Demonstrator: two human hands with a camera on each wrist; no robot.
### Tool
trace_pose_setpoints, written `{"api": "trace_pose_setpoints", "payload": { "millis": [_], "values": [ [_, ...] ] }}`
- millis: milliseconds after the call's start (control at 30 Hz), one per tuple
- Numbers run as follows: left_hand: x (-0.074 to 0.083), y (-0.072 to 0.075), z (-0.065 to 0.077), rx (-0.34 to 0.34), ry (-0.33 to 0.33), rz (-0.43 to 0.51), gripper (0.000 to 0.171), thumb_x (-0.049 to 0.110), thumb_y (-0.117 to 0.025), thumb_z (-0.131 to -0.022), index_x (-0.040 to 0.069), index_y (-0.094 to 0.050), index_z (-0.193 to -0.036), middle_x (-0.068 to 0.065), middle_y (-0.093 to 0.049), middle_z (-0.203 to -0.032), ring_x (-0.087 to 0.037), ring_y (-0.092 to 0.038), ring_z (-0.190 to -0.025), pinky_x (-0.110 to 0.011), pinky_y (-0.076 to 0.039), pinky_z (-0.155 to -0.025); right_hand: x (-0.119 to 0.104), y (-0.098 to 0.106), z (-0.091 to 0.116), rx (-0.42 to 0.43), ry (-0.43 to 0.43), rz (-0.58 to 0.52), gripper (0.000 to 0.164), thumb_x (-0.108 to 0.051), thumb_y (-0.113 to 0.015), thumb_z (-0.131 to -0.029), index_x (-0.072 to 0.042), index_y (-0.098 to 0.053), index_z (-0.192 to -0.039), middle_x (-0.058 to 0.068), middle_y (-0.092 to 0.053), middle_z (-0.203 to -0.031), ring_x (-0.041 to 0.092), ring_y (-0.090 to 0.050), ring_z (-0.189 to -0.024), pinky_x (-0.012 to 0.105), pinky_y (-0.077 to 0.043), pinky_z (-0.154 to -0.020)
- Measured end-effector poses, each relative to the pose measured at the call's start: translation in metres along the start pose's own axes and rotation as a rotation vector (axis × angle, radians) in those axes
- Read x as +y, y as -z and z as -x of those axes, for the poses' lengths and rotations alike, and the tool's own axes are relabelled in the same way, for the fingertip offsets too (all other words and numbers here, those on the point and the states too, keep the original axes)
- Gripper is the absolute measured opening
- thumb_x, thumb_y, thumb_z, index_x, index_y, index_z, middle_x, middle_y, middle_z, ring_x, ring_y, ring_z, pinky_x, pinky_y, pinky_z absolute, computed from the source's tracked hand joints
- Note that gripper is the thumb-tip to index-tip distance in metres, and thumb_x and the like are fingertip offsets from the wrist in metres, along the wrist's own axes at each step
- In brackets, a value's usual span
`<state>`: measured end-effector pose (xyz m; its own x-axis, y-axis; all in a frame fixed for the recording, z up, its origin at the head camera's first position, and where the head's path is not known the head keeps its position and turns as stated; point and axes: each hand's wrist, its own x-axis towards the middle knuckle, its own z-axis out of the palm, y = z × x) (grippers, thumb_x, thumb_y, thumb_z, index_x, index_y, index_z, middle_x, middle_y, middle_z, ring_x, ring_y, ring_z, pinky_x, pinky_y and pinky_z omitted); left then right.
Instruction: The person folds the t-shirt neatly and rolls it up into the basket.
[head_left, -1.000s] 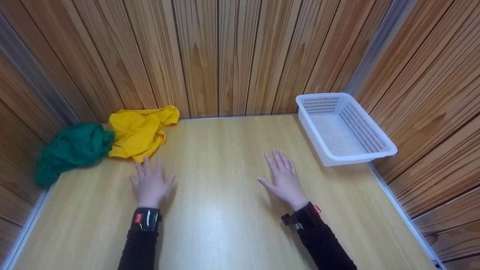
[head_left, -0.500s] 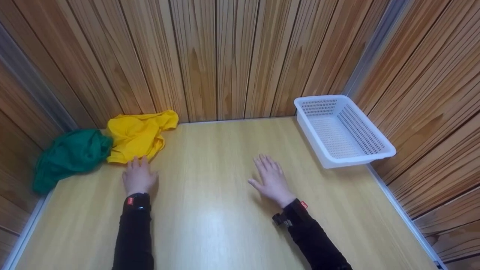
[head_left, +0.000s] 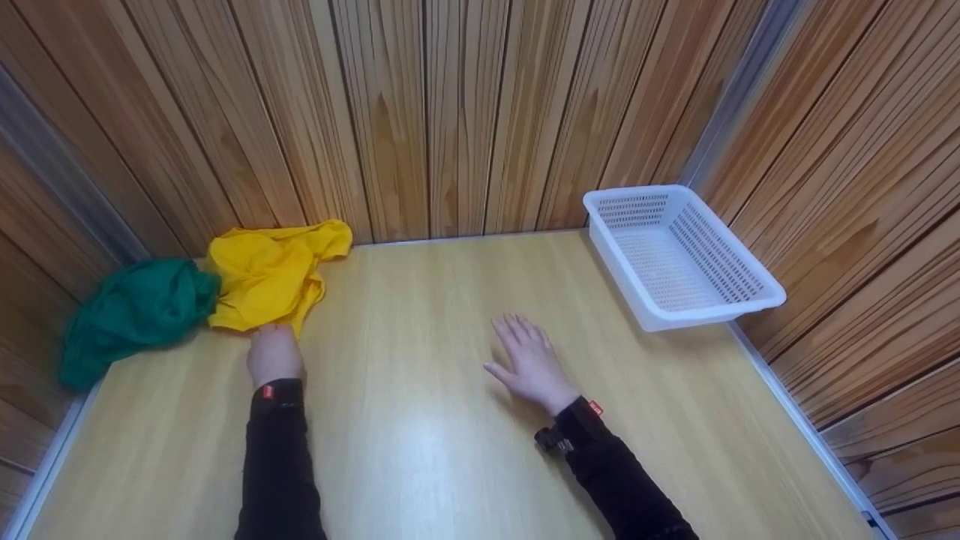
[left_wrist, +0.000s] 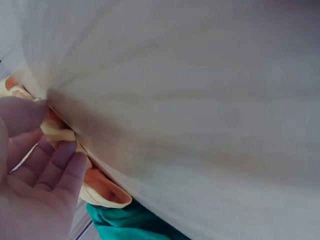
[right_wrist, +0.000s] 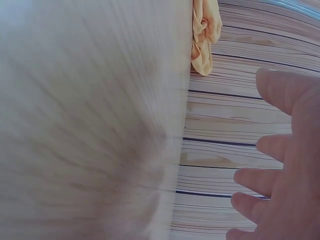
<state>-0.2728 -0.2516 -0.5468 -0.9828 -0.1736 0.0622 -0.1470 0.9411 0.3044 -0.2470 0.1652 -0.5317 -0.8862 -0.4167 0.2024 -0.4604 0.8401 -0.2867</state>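
A crumpled yellow cloth (head_left: pixel 266 277) lies against the back wall at the left of the table. My left hand (head_left: pixel 275 355) is at its near edge, fingers curled, pinching the fabric. In the left wrist view the yellow cloth (left_wrist: pixel 102 190) shows between the thumb and the bent fingers of my left hand (left_wrist: pixel 42 170). A crumpled green cloth (head_left: pixel 142 315) lies beside the yellow one, overhanging the table's left edge. Over the middle of the table my right hand (head_left: pixel 534 366) has its fingers spread and holds nothing; the right wrist view shows its fingers (right_wrist: pixel 257 180) apart.
A white perforated plastic basket (head_left: pixel 716 309) stands at the back right, partly past the table's right edge. Wood-panelled walls (head_left: pixel 457 112) rise behind and on both sides of the pale wooden table (head_left: pixel 420 420).
My left hand has moved forward and left to the yellow cloth, and its spread fingers have curled onto the edge. My right hand has shifted slightly left, still spread.
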Motion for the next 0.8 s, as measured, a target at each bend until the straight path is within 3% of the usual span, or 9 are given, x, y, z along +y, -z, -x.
{"api": "trace_pose_setpoints", "payload": {
  "millis": [300, 500, 800],
  "values": [
    [0.009, 0.007, 0.005, 0.022, -0.004, 0.035, 0.019, -0.003, -0.054, -0.091, -0.018, -0.062, -0.097, -0.034, -0.059, -0.092, -0.05, -0.057, -0.093, -0.061, -0.047, -0.081, -0.005, -0.002, 0.003, 0.004, 0.04, -0.014, 0.073, -0.043, -0.063, -0.095, -0.001, -0.038, -0.15, 0.024, -0.037, -0.152, 0.042, -0.03, -0.141, 0.062, -0.019, -0.114],
    [0.018, 0.009, 0.007, 0.029, -0.049, 0.156, 0.015, 0.0, -0.055, -0.091, -0.011, -0.065, -0.087, -0.026, -0.059, -0.083, -0.045, -0.057, -0.086, -0.057, -0.044, -0.079, -0.016, -0.003, -0.002, 0.005, 0.065, -0.009, 0.068, -0.035, -0.065, -0.095, -0.002, -0.04, -0.148, 0.022, -0.045, -0.147, 0.038, -0.037, -0.138, 0.059, -0.022, -0.114],
    [0.057, 0.014, 0.023, 0.008, -0.161, 0.259, 0.018, 0.009, -0.064, -0.095, -0.005, -0.067, -0.104, -0.019, -0.06, -0.098, -0.035, -0.055, -0.091, -0.05, -0.047, -0.085, -0.032, -0.006, -0.011, -0.015, 0.11, 0.002, 0.067, -0.037, -0.065, -0.094, -0.004, -0.042, -0.148, 0.017, -0.048, -0.146, 0.033, -0.041, -0.137, 0.054, -0.026, -0.114]
  ]
}}
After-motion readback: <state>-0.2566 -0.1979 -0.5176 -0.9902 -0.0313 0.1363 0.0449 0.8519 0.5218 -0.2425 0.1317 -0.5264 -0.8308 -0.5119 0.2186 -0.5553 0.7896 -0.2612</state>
